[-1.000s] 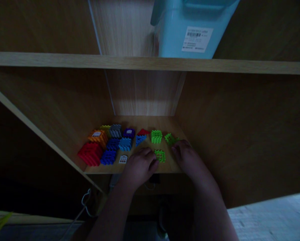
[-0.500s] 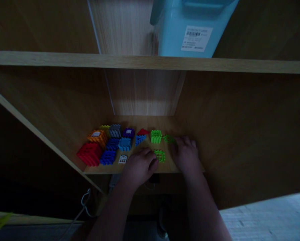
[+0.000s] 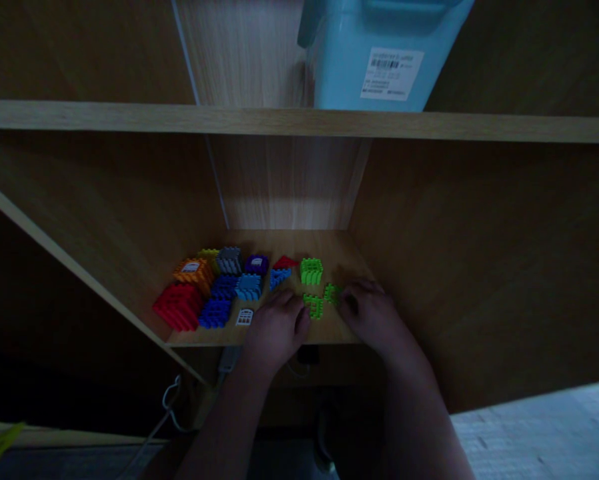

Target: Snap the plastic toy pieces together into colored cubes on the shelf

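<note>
**2 hands meet at 2 green pieces on a dim shelf**

A green stack (image 3: 311, 271) stands on the wooden shelf (image 3: 337, 253). Just in front of the stack lies a green tile (image 3: 313, 306). The left hand (image 3: 274, 333), fingers curled close together, touches the tile's left edge. Front right of the stack, a smaller green piece (image 3: 331, 292) sits at the bent fingertips of the right hand (image 3: 374, 317). The gloom hides whether either hand pinches its piece. Well left of the stack sits a red stack (image 3: 179, 307). A blue bin (image 3: 379, 53) stands above the green stack.

Bare left hand (image 3: 275, 331), right hand (image 3: 375, 319), forearms (image 3: 229, 427)
</note>
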`<state>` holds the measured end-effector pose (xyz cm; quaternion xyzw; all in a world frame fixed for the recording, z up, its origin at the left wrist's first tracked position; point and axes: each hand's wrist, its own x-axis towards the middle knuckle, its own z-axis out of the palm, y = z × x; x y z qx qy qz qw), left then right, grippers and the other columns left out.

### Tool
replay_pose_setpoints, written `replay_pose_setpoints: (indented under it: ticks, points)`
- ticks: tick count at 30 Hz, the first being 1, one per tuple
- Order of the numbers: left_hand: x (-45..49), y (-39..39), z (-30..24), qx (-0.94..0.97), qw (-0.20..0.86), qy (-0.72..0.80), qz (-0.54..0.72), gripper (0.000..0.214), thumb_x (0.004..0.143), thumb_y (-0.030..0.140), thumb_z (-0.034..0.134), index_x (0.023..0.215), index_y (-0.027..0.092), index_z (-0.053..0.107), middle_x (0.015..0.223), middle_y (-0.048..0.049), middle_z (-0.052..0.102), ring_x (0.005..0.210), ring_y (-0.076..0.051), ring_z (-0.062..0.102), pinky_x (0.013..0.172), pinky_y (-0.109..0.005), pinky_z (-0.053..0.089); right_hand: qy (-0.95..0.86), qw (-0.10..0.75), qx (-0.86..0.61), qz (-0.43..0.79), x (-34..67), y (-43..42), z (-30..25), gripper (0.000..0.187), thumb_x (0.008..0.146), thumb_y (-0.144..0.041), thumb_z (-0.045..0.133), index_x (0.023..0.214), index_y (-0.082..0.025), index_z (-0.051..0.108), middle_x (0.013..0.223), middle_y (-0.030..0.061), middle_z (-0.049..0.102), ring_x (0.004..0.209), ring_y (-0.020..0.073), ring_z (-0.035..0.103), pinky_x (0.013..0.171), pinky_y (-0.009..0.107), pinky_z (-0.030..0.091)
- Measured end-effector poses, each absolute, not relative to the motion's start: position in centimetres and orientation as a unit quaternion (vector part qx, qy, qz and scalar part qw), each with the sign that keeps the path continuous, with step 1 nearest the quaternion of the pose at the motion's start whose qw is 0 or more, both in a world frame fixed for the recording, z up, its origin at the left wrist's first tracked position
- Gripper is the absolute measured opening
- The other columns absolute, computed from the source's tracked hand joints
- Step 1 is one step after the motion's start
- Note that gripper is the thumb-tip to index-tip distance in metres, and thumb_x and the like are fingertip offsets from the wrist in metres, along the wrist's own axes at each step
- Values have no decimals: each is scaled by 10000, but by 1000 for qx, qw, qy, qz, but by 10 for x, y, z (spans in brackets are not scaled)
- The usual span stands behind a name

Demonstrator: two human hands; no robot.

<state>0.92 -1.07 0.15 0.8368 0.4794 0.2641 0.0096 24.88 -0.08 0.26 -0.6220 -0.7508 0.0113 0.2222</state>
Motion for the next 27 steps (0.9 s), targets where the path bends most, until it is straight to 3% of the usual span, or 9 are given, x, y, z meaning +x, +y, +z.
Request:
replay_pose_setpoints:
  ticks: [3,5,7,17,23,25,27]
  points:
    - [8,-12,3,856,19,437,275,168,1047,250,594,1141,205,726,1158,-94,736,1139,-281,655,1017,-460,555,-788,248,-561,51,246,-3,6,72,971,-227,658,951,-233,727,1077,56,741,1063,244,671,999,387,494]
    - [6,-14,4,875,28,400,271,291,1064,291,600,1335,259,700,1334,-70,728,1264,-285,624,1114,-493,508,-804,262,-529,71,243,-4,7,100,971,-177,645,987,-237,723,1079,45,748,1070,233,676,1006,379,496]
    - [6,-15,5,887,37,383,256,342,1074,325,603,1407,312,681,1420,-40,708,1323,-288,605,1148,-516,478,-807,275,-517,81,242,-4,6,173,966,-119,621,1052,-234,718,1087,48,756,1085,234,680,1013,383,505]
    - [5,-9,2,879,66,392,262,167,1050,304,635,1143,254,764,1256,-52,757,1200,-279,658,1102,-500,499,-767,319,-556,37,262,12,-16,136,941,-138,639,996,-228,725,1046,106,755,1018,302,711,956,482,583]
    - [5,-8,-2,873,72,384,290,314,1033,313,654,1340,262,697,1399,-70,706,1296,-304,621,1168,-526,472,-755,360,-549,6,259,13,-15,211,995,-187,567,1110,-221,741,1149,137,757,1106,329,695,1025,548,563]
    - [5,-8,-2,860,77,395,314,358,1012,237,644,1370,221,659,1364,-103,704,1289,-308,619,1162,-520,479,-767,367,-526,13,254,8,-8,203,1006,-211,598,1148,-241,739,1206,120,753,1161,319,682,1052,534,549]
    - [3,-8,0,837,88,423,335,338,962,78,567,1266,183,674,1236,-115,722,1208,-297,645,1106,-494,512,-793,358,-491,43,249,3,0,171,997,-233,661,1147,-269,736,1216,85,758,1181,299,680,1062,510,539]
